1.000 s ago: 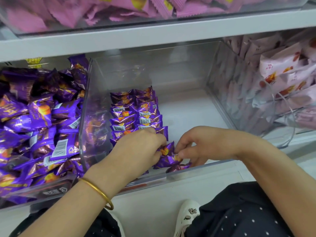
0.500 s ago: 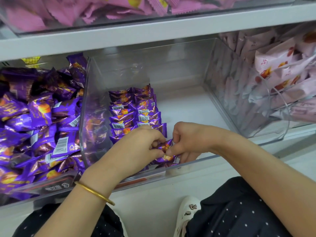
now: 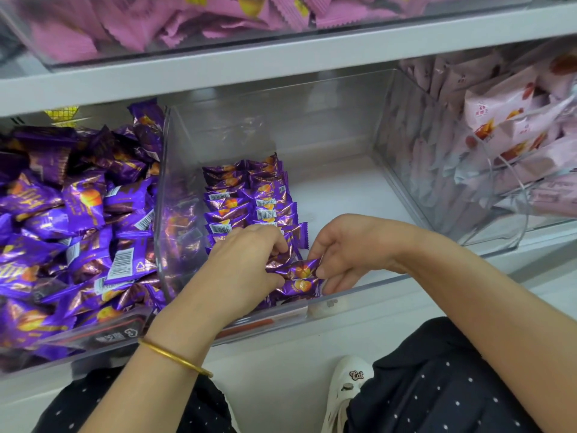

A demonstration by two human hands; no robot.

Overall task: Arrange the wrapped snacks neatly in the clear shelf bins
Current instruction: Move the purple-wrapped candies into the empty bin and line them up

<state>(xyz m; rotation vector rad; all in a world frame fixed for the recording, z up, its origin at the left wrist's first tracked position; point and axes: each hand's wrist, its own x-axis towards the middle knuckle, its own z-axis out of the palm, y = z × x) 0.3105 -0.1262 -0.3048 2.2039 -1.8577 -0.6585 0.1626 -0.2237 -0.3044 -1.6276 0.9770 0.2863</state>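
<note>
Purple snack (image 3: 297, 270) now level; left hand (image 3: 243, 267), right hand (image 3: 349, 248) seemingly farther apart

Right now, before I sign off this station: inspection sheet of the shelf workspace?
Surface: white shelf board; the middle bin has bare floor on its right side.
Job's things: two neat snack rows along the middle bin's left side; the left bin holds a loose purple heap.
Clutter: nothing seen outside the bins.
Grippers: the left hand and right hand pinch opposite ends of a held snack at the middle bin's front.
Cables: nothing seen.
Surroundings: pink packs on the shelf above; pale pink packs in the bin to the right; gold bangle on the left wrist; white shoe below.
</note>
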